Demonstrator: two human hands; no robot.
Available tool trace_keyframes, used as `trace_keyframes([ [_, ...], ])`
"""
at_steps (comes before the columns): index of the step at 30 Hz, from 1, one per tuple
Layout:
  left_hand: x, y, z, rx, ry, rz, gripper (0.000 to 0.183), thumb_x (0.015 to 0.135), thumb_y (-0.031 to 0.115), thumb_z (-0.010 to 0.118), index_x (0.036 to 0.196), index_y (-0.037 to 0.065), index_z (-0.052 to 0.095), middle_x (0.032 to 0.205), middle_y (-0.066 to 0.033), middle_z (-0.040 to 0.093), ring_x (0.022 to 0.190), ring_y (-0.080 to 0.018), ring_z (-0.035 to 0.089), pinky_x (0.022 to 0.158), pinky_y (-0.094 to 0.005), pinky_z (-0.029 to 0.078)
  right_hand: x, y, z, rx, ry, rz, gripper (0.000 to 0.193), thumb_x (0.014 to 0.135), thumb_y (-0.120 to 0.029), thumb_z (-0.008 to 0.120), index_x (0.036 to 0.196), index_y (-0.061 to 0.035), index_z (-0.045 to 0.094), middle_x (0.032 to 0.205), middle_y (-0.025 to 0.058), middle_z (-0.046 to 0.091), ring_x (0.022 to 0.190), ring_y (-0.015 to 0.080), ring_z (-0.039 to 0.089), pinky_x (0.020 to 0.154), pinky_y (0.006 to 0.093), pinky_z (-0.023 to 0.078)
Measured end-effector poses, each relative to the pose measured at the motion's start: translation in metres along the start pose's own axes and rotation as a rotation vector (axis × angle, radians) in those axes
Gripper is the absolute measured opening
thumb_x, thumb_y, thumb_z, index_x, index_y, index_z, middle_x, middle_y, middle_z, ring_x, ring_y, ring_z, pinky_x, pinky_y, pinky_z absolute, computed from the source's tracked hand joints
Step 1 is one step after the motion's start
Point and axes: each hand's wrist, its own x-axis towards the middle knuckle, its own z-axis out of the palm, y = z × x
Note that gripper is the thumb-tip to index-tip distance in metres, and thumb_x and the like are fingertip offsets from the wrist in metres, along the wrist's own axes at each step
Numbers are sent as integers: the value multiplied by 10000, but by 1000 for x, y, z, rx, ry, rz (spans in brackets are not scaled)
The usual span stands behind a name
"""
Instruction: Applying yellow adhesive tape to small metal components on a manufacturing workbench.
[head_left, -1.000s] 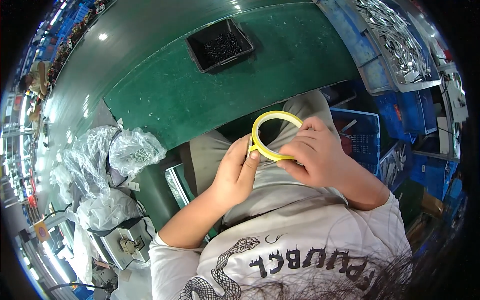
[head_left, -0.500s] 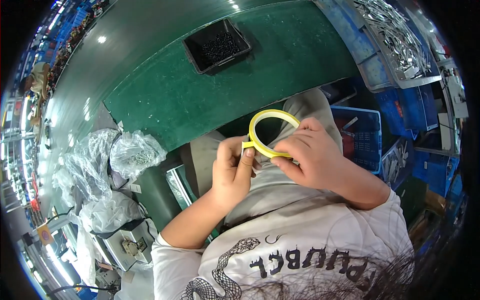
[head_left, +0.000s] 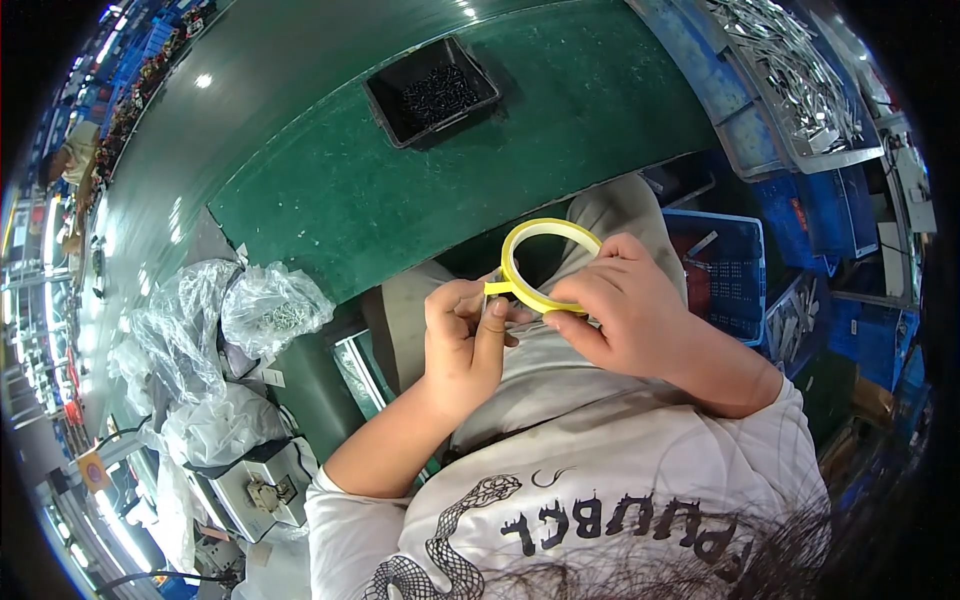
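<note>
A roll of yellow tape (head_left: 512, 272) is held over my lap, its ring tilted and its hollow middle showing. My right hand (head_left: 625, 305) is closed on the ring's right and lower side, thumb underneath. From the left side of the roll a short loose end of tape runs to the fingertips of my left hand (head_left: 465, 335). That hand is closed in a pinch, thumb against bent fingers. A thin pale edge shows at the pinch beside the tape end, but the fingers hide most of whatever is there.
On the green table (head_left: 330, 200) sits a black bin (head_left: 430, 125) of small dark parts. Clear plastic bags (head_left: 270, 310) lie at the left, above a metal device (head_left: 262, 490). To the right are a bin of metal strips (head_left: 800, 90) and a blue crate (head_left: 735, 240).
The fingers of my left hand have shifted slightly at the tape end. The roll and my right hand have barely moved.
</note>
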Motion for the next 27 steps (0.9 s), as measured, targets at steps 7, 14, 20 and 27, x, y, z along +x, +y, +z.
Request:
trace_keyframes([
  [7, -1, 2, -1, -29, 14, -61, 322, 1018, 0, 471, 1301, 39, 321, 1040, -154, 656, 872, -167, 699, 612, -249, 568, -1, 1, 1, -7, 0, -10, 204, 847, -215, 736, 926, -106, 583, 724, 0, 642, 626, 189, 634, 755, 361, 398],
  [14, -2, 3, -1, -43, 23, -85, 309, 1023, 16, 478, 1304, 18, 352, 1003, -151, 659, 860, -174, 701, 614, -256, 571, 0, 0, 0, -30, 12, -16, 202, 843, -209, 737, 921, -108, 580, 721, -2, 637, 620, 192, 632, 752, 364, 402],
  [20, -3, 3, 0, -63, -4, -43, 304, 1026, 2, 455, 1308, 20, 344, 1076, -182, 646, 840, -191, 708, 594, -260, 573, 0, 1, 0, -24, -32, 27, 188, 813, -162, 763, 910, -86, 621, 761, 11, 673, 678, 186, 638, 789, 361, 412],
  [27, -4, 0, 0, -124, -23, 1, 294, 1025, -13, 442, 1299, 23, 343, 1145, -209, 630, 837, -192, 702, 609, -264, 572, -1, 3, 0, 8, -45, 50, 195, 814, -157, 765, 923, -80, 622, 774, 12, 677, 685, 193, 641, 789, 367, 415],
])
